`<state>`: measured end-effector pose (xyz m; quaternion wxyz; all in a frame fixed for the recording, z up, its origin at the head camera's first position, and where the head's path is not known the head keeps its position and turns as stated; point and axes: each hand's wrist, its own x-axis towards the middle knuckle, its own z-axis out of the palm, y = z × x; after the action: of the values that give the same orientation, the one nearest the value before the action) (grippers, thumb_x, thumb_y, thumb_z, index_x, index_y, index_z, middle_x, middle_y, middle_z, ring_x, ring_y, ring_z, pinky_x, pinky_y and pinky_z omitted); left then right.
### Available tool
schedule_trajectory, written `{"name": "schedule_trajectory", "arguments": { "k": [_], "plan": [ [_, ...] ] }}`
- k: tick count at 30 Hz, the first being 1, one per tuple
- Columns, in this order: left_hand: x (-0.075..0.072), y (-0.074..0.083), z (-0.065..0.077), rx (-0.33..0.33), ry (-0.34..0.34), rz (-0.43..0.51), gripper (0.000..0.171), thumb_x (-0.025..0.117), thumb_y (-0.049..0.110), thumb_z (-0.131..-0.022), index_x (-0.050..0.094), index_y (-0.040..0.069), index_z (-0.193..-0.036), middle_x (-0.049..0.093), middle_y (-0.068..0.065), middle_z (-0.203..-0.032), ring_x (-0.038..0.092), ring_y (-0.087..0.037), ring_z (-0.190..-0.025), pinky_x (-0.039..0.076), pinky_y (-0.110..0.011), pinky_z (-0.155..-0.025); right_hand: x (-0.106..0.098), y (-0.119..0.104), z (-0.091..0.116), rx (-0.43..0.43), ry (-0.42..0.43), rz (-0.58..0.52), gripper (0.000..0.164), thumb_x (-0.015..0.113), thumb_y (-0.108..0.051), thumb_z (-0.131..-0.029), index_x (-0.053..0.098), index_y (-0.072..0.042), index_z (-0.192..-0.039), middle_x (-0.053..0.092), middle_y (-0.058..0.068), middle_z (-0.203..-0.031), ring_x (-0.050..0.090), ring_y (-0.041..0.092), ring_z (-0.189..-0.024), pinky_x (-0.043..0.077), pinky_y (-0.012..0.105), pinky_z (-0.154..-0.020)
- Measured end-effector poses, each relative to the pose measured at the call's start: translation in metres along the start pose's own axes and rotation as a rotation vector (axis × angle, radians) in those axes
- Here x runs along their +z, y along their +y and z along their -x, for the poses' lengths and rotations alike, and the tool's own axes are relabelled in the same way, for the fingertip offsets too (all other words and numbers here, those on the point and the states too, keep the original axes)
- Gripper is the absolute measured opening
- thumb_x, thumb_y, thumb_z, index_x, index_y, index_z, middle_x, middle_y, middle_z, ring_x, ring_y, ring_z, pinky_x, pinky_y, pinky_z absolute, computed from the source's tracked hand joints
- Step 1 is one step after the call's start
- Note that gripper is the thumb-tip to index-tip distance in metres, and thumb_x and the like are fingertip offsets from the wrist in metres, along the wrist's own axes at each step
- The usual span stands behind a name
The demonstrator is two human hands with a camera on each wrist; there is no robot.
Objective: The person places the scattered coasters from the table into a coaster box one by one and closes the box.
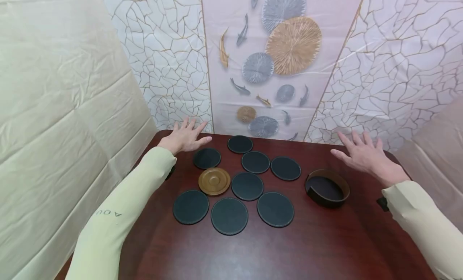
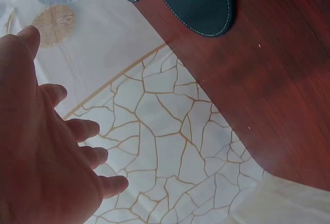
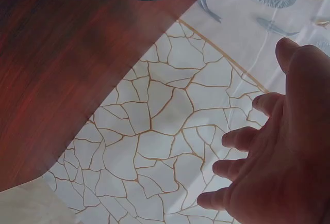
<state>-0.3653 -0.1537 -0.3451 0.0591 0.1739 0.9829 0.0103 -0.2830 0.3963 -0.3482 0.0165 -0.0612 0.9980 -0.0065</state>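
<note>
My left hand (image 1: 185, 138) is held with fingers spread near the back left of the table, holding nothing. The nearest thing to it is a round dark coaster (image 1: 207, 158). Several more such stitched coasters lie flat and apart or nearly touching, among them a front one (image 1: 229, 216) and a back one (image 1: 240, 144). A round brown wooden piece (image 1: 214, 181) with a ringed middle lies among them. At the right, a round dark holder (image 1: 327, 201) with a brown inside stands near my right hand (image 1: 365, 156), which is also spread and holds nothing.
The dark red wooden table (image 1: 202, 256) ends at a back wall cloth (image 1: 173, 63) with a crackle pattern, fish and round motifs. Pale cloth (image 1: 65, 111) hangs at the left side, and more pale cloth (image 1: 437, 151) at the right.
</note>
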Motion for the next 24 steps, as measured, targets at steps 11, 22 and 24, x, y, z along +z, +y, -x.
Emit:
{"name": "schedule_trajectory", "arguments": {
  "k": [11, 22, 24],
  "plan": [
    [0.007, 0.014, 0.0, 0.034, -0.015, 0.081, 0.079, 0.028, 0.069, -0.097, 0.005, 0.025, -0.159, 0.005, -0.02, -0.165, -0.003, -0.042, -0.152, 0.006, -0.068, -0.117, 0.009, 0.001, 0.005, -0.074, 0.065, -0.126, 0.079, 0.035, -0.057, -0.101, 0.007, -0.009, -0.158, 0.009, 0.041, -0.154, 0.006, 0.062, -0.14, 0.013, 0.077, -0.105],
    [0.027, 0.034, -0.001, 0.102, 0.004, 0.076, 0.074, 0.027, 0.065, -0.1, 0.006, 0.025, -0.159, 0.016, -0.019, -0.163, 0.014, -0.04, -0.151, 0.02, -0.063, -0.117, 0.021, 0.002, 0.024, -0.102, 0.118, -0.358, 0.079, 0.045, -0.048, -0.101, 0.001, -0.017, -0.159, 0.013, 0.028, -0.161, 0.018, 0.056, -0.143, 0.02, 0.071, -0.107],
    [0.029, 0.038, -0.002, 0.11, -0.005, 0.085, 0.074, 0.026, 0.065, -0.1, 0.006, 0.025, -0.159, 0.016, -0.019, -0.163, 0.014, -0.04, -0.151, 0.02, -0.063, -0.117, 0.024, 0.003, 0.028, -0.084, 0.111, -0.367, 0.079, 0.044, -0.05, -0.101, 0.0, -0.019, -0.159, 0.014, 0.028, -0.161, 0.021, 0.057, -0.14, 0.022, 0.071, -0.106]
  ]
}}
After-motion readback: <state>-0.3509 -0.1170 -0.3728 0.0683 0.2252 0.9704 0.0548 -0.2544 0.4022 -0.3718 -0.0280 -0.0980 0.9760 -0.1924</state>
